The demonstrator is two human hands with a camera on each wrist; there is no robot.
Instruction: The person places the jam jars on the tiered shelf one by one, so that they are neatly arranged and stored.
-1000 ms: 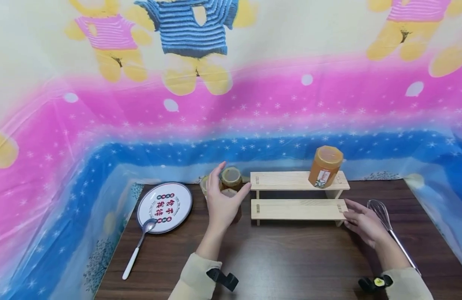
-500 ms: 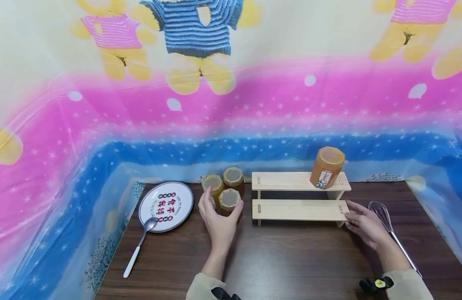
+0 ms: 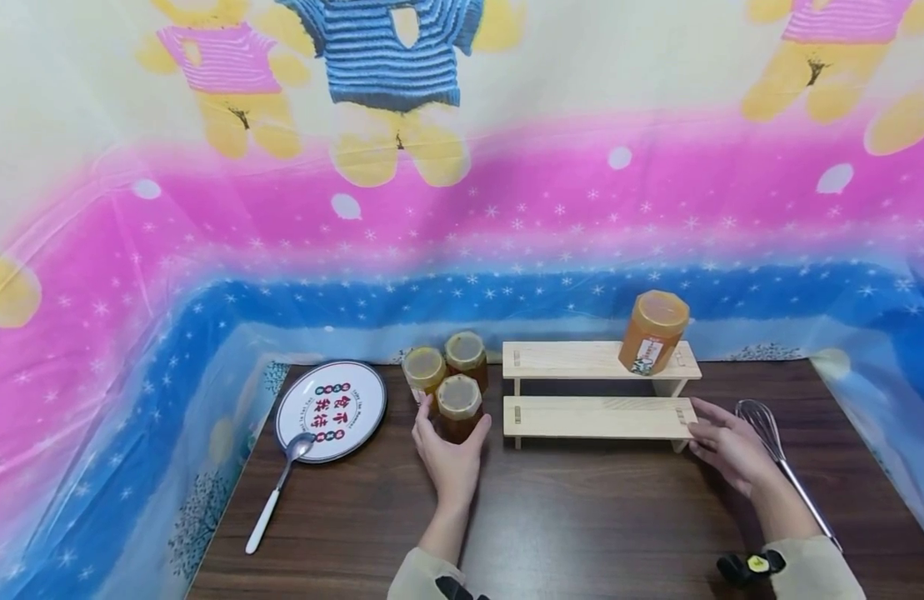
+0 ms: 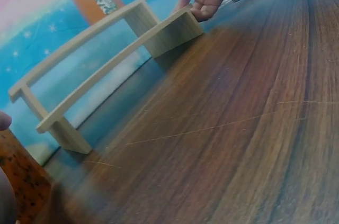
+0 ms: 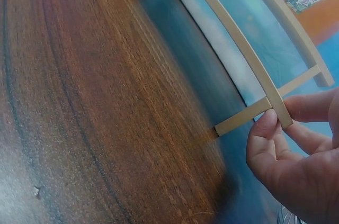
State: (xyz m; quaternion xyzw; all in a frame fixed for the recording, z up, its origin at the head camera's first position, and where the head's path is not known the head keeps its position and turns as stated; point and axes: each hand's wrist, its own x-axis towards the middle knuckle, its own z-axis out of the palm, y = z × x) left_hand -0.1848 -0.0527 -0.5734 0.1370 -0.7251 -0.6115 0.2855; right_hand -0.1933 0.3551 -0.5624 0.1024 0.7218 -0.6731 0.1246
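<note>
My left hand [image 3: 452, 467] is wrapped around the nearest of three lidded jars, its thumb on the right side and fingers on the left. That jar [image 3: 459, 397] has a pale lid and reddish-brown contents; its speckled side [image 4: 20, 173] shows at the lower left of the left wrist view. Close behind it stand a yellowish jar [image 3: 423, 368] and a brown jar [image 3: 466, 353]. My right hand [image 3: 735, 450] pinches the right end of the lower board of a two-step wooden shelf [image 3: 596, 418], thumb below and fingers above in the right wrist view.
An orange jar [image 3: 652, 335] stands on the shelf's upper step, towards the right. Beside my right hand lies a whisk [image 3: 787, 475]. At the left, a spoon [image 3: 270, 504] leans with its bowl on a white plate [image 3: 297, 400]. A patterned cloth [image 3: 506, 217] hangs behind the table.
My left hand has come down and towards me from above the jars, and its fingers have closed around the nearest one. My right hand keeps its place at the shelf's end.
</note>
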